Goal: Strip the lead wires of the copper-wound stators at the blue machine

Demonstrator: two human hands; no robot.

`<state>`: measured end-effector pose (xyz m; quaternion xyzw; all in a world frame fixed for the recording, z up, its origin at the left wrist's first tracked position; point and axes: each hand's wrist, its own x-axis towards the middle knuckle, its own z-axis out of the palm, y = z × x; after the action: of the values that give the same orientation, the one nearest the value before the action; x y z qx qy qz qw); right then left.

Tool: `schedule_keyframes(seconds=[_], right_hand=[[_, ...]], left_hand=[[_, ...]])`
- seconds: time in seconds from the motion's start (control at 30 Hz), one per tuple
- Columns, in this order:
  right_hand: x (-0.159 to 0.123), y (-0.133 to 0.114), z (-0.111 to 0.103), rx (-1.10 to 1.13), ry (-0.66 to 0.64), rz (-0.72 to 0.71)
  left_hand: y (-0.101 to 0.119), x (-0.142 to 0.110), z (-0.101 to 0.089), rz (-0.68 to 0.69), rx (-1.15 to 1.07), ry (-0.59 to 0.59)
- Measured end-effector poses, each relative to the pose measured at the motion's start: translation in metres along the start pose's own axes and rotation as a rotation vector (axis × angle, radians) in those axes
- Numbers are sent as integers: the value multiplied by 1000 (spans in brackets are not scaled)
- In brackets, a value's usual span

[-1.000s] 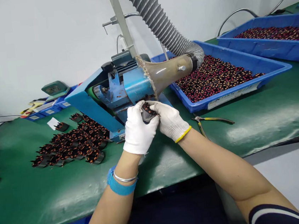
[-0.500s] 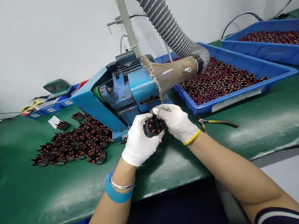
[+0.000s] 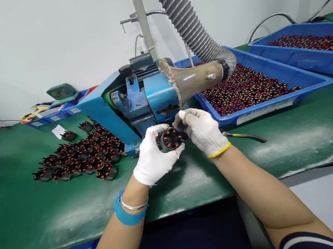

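Note:
My left hand (image 3: 152,157), in a white glove, is wrapped round a small black stator with copper windings (image 3: 170,139), its coil face turned up towards me. My right hand (image 3: 203,131), also gloved, pinches a thin wire lead at the stator's upper right edge. Both hands hover just in front of the blue machine (image 3: 134,98) and its funnel-shaped suction nozzle (image 3: 193,81).
A pile of wound stators (image 3: 80,155) lies on the green mat (image 3: 289,135) to the left. Pliers with yellow handles (image 3: 243,135) lie right of my hands. Two blue trays (image 3: 274,103) (image 3: 305,58) full of stators stand at the right. A grey ribbed hose (image 3: 192,26) rises from the nozzle.
Both hands have drawn the stator back from the machine's slot and turned its coil face up. My right hand has shifted to pinch a wire at its edge.

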<state>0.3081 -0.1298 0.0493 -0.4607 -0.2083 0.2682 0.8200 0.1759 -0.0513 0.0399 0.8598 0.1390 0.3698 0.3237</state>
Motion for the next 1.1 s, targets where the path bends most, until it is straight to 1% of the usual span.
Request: schedule_keyframes(seconds=[0.07, 0.1, 0.13, 0.23, 0.3, 0.4, 0.53, 0.6, 0.73, 0.8, 0.9, 0.97, 1.1], right_hand=[[7, -1, -5, 138, 123, -17], [9, -1, -6, 147, 142, -15], [8, -1, -6, 103, 126, 1], [-2, 3, 3, -131, -60, 93], [-11, 9, 13, -157, -125, 139], [-16, 18, 24, -51, -121, 138], [-10, 21, 29, 71, -84, 103], [-7, 19, 27, 90, -65, 109], [-6, 13, 22, 9, -47, 78], [-7, 12, 21, -26, -44, 54], [-9, 11, 22, -29, -3, 39], [-12, 7, 22, -55, -13, 35], [-18, -6, 20, -183, -39, 6]], left_hand=[[-1, 1, 1, -14, 10, 59], [-2, 1, 2, -21, 27, 88], [-2, 2, 2, -30, 52, 110], [-3, 2, 4, -47, 122, 149], [-4, 3, 5, -59, 138, 152], [-3, 7, 7, -79, 165, 176], [2, 17, 13, -86, 227, 242], [6, 21, 16, -77, 240, 246], [11, 25, 21, -61, 219, 213], [10, 25, 22, -59, 198, 197], [8, 24, 23, -56, 151, 199], [6, 23, 24, -62, 118, 202], [5, 24, 23, -73, 73, 192]])
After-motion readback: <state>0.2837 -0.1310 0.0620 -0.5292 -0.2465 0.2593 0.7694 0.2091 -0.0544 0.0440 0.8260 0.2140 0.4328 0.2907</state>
